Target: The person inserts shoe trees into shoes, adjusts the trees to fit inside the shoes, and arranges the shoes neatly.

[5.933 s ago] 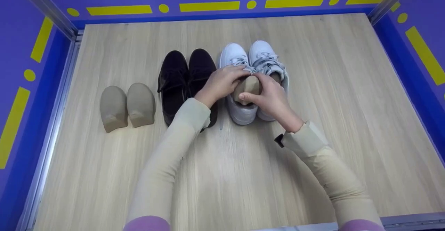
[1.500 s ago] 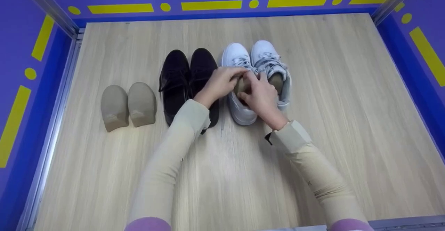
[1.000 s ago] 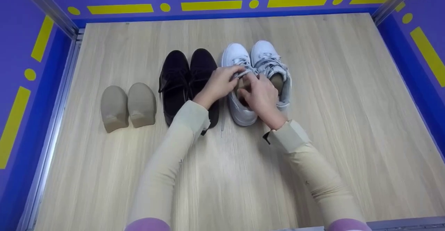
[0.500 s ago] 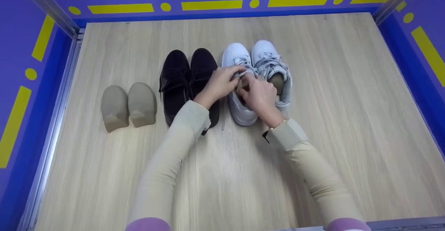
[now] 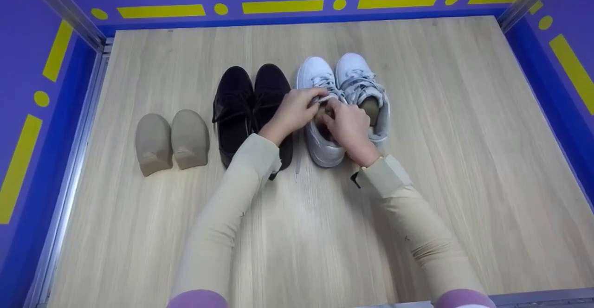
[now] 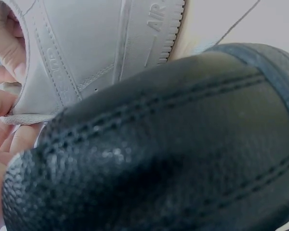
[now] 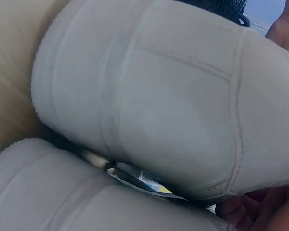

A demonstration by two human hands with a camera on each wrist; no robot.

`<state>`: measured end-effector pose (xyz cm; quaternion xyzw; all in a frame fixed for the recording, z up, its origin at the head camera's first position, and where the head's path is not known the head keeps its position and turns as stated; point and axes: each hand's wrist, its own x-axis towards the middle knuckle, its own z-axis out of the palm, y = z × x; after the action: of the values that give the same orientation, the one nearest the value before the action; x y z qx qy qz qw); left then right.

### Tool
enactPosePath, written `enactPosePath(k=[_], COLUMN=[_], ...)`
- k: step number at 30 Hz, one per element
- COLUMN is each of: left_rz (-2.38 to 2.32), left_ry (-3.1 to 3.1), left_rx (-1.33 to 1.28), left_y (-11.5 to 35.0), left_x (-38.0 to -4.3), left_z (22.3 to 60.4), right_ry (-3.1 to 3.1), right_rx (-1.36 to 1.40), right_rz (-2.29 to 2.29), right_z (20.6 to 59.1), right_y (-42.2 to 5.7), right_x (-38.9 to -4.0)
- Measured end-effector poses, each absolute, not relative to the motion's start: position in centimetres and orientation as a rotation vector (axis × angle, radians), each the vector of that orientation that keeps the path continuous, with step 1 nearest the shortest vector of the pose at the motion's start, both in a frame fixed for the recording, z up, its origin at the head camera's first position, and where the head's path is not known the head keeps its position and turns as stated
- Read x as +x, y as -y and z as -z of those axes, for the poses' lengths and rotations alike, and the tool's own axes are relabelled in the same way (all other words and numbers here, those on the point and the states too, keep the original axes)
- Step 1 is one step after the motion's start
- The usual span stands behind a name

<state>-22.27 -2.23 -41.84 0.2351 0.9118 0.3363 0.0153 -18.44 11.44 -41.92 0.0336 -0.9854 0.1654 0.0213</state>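
Observation:
Two white lace-up sneakers stand side by side, toes away from me. On the nearer-left sneaker [image 5: 325,152], my left hand [image 5: 293,111] pinches the tongue edge by the laces. My right hand [image 5: 350,125] has curled fingers and thumb in the same shoe's opening, at a beige shoe tree [image 5: 321,117] that is mostly hidden inside. The right-hand sneaker [image 5: 351,64] holds another shoe tree [image 5: 370,107]. In the left wrist view, fingers [image 6: 7,48] of a hand reach over the white collar. The right wrist view shows mainly the white sneaker's side [image 7: 178,101].
Two black lace-up shoes [image 5: 234,83] stand just left of the white pair, under my left wrist. Farther left are two loose beige shoe trees [image 5: 154,138]. Purple walls with yellow marks [image 5: 283,7] bound the wooden board [image 5: 297,234].
The shoe tree that stuck up from the left white sneaker's opening has gone deeper inside. My right hand followed it down, its fingers now more curled. The left hand barely moved.

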Motion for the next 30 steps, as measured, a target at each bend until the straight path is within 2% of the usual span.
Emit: enactPosePath(k=[30], left_rz=[-1.090], left_ry=[-2.870], left_rx=[0.749], left_y=[2.33], left_x=[-22.00], left_z=[42.03], right_ry=[3.012], right_rx=[0.137], right_rz=[-0.432], right_z=[42.03], right_y=[-11.44], right_x=[-18.84])
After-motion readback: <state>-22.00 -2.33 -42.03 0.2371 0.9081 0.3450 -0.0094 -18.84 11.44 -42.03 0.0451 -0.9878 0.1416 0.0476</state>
